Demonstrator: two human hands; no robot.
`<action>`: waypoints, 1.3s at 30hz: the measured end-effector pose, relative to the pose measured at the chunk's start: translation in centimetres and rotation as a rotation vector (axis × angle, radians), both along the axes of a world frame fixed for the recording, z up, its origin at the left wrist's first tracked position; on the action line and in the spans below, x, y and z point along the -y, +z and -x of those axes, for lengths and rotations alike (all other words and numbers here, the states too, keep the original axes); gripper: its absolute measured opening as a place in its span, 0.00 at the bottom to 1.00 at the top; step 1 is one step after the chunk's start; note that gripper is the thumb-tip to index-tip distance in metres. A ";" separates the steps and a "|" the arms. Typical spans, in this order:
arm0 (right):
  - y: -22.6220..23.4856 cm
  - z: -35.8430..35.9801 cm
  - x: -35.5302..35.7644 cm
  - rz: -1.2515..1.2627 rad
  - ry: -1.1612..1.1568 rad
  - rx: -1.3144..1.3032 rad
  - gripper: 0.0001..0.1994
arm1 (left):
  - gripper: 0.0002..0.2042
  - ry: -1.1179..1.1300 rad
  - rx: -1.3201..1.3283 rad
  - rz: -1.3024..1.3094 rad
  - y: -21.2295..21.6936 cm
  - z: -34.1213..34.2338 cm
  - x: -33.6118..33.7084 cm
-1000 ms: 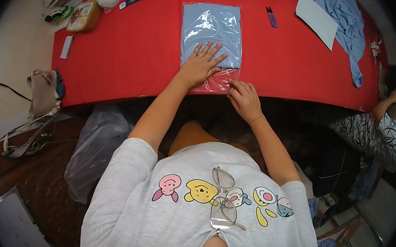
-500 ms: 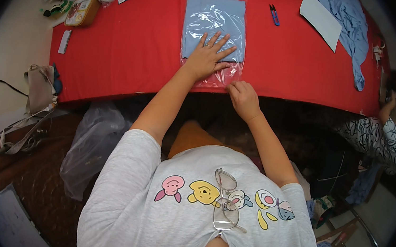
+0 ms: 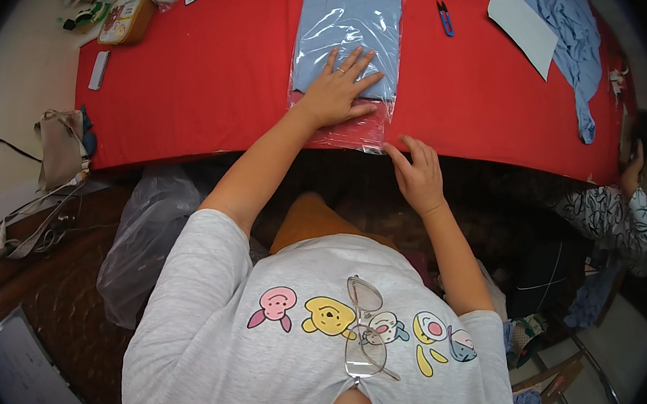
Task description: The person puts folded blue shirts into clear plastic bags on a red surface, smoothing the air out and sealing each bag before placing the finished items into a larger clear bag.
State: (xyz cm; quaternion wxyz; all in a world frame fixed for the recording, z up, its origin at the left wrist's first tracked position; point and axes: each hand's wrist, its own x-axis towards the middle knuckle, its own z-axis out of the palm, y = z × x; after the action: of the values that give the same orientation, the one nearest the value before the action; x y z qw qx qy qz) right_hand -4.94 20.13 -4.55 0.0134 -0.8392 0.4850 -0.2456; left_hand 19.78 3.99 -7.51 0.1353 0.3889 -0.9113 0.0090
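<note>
Folded light blue cloth [image 3: 348,25] lies flat inside a clear plastic bag [image 3: 354,131] on the red-covered table. The bag's near end, with no cloth in it, reaches the table's front edge. My left hand [image 3: 340,91] presses on the bag with its fingers spread, over the lower part of the cloth. By the bag's near right corner is my right hand [image 3: 418,168], thumb and fingers apart. Its thumb tip is close to that corner; whether it touches the plastic I cannot tell.
Blue thread snips [image 3: 445,19] lie right of the bag, with a white sheet [image 3: 522,26] and crumpled blue cloth [image 3: 578,63] beyond. A yellow tub [image 3: 127,18] and small notepad [image 3: 99,70] sit at the left. Another person's hand [image 3: 633,169] is at the far right.
My right hand has parted its fingers and drawn slightly right and nearer me, off the bag's corner. The left hand stays spread on the bag. The whole view has shifted slightly.
</note>
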 end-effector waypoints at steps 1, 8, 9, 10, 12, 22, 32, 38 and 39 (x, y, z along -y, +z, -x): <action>0.1 -0.1 0.9 0.040 0.016 -0.043 0.13 | 0.38 -0.019 -0.027 -0.004 0.4 1.0 0.1; -2.9 0.2 0.9 -0.034 0.170 -0.105 0.09 | 0.39 -0.030 0.002 0.002 -1.2 2.2 -0.1; -3.2 0.4 0.1 -0.071 0.197 -0.108 0.09 | 0.39 -0.035 0.001 -0.012 -1.2 2.1 -0.3; -3.3 0.7 -0.6 -0.103 0.223 -0.109 0.09 | 0.40 -0.041 0.001 -0.021 -1.2 2.0 -0.4; -2.9 1.0 -1.5 -0.118 0.242 -0.099 0.14 | 0.42 -0.021 -0.029 -0.060 -1.0 1.3 -0.9; -3.5 -0.5 4.4 -0.120 0.241 -0.258 0.38 | 0.46 0.086 0.016 -0.394 0.8 -5.6 -15.5; -2.0 -0.8 4.0 -0.234 0.186 0.136 0.20 | 0.10 0.137 -0.235 -0.202 2.7 -13.1 -12.7; -1.5 -1.4 5.9 -0.623 -0.166 0.602 0.08 | 0.04 0.203 -0.619 -0.382 5.8 -12.0 -8.5; -1.8 -1.8 6.3 -0.633 -0.219 0.750 0.09 | 0.04 0.216 -0.692 -0.417 6.0 -11.6 -7.3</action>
State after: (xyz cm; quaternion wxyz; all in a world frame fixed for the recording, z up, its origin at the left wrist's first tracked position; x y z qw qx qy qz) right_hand -3.11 13.88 -6.37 0.4148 -0.5921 0.5829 -0.3709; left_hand 31.40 11.32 -1.46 0.3503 0.4811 -0.7484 -0.2927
